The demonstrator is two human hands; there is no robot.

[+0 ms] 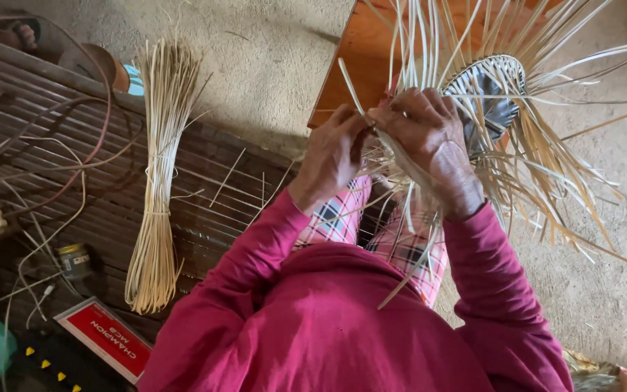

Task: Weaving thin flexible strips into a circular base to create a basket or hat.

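Floor: sandy ground lies all around, with a dark slatted mat (pixel 205 181) on the side of my left grip and a brown wooden board (pixel 350 58) beyond both grips.
Work piece: I hold a half-woven basket (pixel 491 94) of pale cane over my lap, just past my knuckles; its dark woven base faces me and loose strips fan out in every direction.
Left grip: my left hand (pixel 332 156) is pinched together on one thin strip (pixel 350 83), which rises up and away from the fingers.
Right grip: my right hand (pixel 429 145) is clamped on the basket edge, thumb touching the left fingers.
Handling: I judge the basket light and springy. The strips look stiff along their length and smooth, so they may slip, and a sharp bend could crack them.
Where to hold: I would grip close to the woven part, not at the free ends.
Nearby: a tied bundle of cane (pixel 157 181) lies well apart from my left grip, on the mat.
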